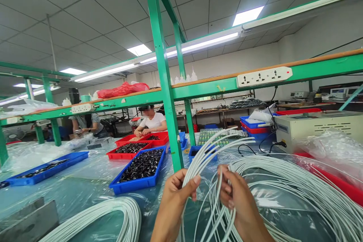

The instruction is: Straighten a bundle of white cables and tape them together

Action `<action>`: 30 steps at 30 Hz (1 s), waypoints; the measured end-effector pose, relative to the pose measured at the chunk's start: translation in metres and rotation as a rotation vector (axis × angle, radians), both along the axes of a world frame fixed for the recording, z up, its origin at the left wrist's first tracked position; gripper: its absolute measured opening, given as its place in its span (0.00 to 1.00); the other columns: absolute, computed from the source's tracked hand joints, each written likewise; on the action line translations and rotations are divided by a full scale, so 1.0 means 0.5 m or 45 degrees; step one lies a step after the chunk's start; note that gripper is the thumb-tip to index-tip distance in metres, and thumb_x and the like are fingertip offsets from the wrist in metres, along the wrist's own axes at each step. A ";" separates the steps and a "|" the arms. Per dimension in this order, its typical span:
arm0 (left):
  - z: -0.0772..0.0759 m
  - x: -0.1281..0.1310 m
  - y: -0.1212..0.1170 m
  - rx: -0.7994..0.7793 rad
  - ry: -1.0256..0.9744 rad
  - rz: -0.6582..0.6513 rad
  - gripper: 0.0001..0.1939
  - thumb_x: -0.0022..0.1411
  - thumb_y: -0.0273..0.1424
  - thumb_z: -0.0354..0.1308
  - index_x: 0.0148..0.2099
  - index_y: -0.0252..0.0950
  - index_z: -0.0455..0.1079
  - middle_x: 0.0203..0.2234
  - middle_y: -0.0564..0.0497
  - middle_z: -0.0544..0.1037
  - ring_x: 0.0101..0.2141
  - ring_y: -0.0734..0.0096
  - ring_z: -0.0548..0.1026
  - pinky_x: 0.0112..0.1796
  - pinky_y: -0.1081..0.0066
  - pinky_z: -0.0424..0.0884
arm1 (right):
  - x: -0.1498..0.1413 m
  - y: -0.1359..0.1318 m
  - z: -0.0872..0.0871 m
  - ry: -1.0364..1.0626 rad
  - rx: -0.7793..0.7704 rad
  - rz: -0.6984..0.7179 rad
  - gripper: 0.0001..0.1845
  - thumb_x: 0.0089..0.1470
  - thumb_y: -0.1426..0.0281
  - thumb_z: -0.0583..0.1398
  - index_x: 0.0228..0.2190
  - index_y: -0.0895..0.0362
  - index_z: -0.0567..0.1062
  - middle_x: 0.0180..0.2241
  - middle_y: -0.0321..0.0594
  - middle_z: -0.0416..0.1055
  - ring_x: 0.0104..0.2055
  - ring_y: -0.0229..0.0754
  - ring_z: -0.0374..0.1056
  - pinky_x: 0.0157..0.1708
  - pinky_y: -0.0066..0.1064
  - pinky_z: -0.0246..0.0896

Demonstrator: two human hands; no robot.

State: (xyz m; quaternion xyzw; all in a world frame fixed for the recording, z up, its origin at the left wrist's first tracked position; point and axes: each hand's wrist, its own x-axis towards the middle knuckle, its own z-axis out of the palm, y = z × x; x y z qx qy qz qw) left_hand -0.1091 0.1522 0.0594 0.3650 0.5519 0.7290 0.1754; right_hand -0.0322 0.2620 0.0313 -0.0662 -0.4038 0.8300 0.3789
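Observation:
My left hand (180, 193) is closed around a bunch of white cables (202, 155), whose loose ends fan out up and to the right. Close beside it on the right, my right hand (234, 189) has its fingers curled about one or more strands of the same white cable. A large coil of white cable (283, 170) lies on the table to the right, behind and under my right hand. Another white coil (124, 211) rests at the lower left, apart from both hands.
A green post (163, 64) rises ahead, carrying a shelf with a power strip (263, 77). Blue tray (138, 185) and red tray (124, 155) hold small black parts. A metal bracket (31, 219) stands lower left; a beige machine (317, 124) sits right. Two people work beyond.

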 end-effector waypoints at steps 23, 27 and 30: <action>0.021 -0.008 -0.012 -0.129 -0.055 0.000 0.20 0.39 0.42 0.69 0.25 0.31 0.67 0.15 0.56 0.62 0.17 0.84 0.55 0.19 0.85 0.52 | 0.041 0.120 0.043 0.458 -0.373 -0.114 0.27 0.25 0.62 0.72 0.20 0.57 0.62 0.12 0.22 0.48 0.12 0.25 0.40 0.08 0.17 0.39; 0.020 -0.010 -0.008 -0.060 -0.064 0.063 0.21 0.38 0.42 0.69 0.26 0.32 0.68 0.15 0.56 0.62 0.18 0.82 0.55 0.19 0.85 0.54 | 0.047 0.130 0.041 0.449 -0.413 -0.141 0.33 0.23 0.60 0.72 0.15 0.57 0.53 0.13 0.25 0.53 0.13 0.25 0.46 0.08 0.17 0.42; 0.018 -0.011 -0.005 -0.087 -0.062 0.056 0.22 0.38 0.43 0.69 0.27 0.31 0.68 0.12 0.58 0.59 0.16 0.84 0.52 0.17 0.85 0.49 | 0.052 0.121 0.046 0.428 -0.351 -0.073 0.29 0.26 0.60 0.72 0.16 0.57 0.57 0.12 0.24 0.49 0.11 0.25 0.42 0.08 0.18 0.39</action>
